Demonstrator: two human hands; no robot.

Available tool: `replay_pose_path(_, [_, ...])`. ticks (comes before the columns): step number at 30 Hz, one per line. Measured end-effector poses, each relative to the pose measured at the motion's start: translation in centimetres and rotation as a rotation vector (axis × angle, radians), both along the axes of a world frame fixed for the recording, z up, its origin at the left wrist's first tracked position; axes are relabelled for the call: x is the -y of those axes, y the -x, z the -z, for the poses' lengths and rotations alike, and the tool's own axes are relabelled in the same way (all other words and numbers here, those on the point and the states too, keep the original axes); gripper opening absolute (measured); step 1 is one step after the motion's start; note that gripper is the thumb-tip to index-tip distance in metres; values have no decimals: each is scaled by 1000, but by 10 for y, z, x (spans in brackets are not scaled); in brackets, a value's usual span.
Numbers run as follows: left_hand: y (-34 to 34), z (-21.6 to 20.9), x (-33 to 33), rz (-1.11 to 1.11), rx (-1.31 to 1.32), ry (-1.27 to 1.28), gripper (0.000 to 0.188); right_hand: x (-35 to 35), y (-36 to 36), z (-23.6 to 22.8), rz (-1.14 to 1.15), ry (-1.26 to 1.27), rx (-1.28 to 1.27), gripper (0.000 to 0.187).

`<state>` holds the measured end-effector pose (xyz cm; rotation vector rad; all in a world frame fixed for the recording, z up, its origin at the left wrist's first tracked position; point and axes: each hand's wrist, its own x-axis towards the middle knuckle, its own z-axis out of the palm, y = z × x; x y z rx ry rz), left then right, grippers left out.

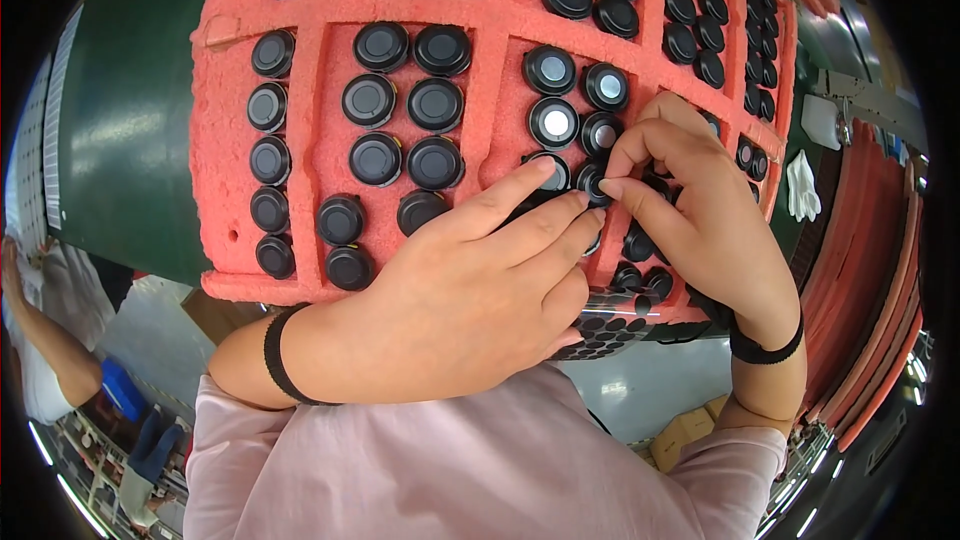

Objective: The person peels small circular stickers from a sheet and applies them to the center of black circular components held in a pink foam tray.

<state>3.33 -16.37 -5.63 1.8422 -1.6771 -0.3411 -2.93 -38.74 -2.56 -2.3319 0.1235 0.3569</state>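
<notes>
Both hands meet over the right part of a pink foam tray resting on a green table. The right hand pinches a small black disc between thumb and forefinger, at a pocket just beyond the left hand's fingertips. The left hand lies flat, fingers loosely spread, holding nothing as far as I can see. Pockets left of and beyond the hands look filled with discs; those beneath the hands are hidden, so what remains is unclear.
</notes>
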Motion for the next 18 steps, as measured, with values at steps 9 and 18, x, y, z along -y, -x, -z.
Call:
replay_pose_path(9, [1,1,1,-7,-8,-6,40,0,-1,0,-5,4,-4,9])
replay_pose_path(18, [3,2,2,-11,-1,-19,40,-1,-1,1,-19,31,21,10])
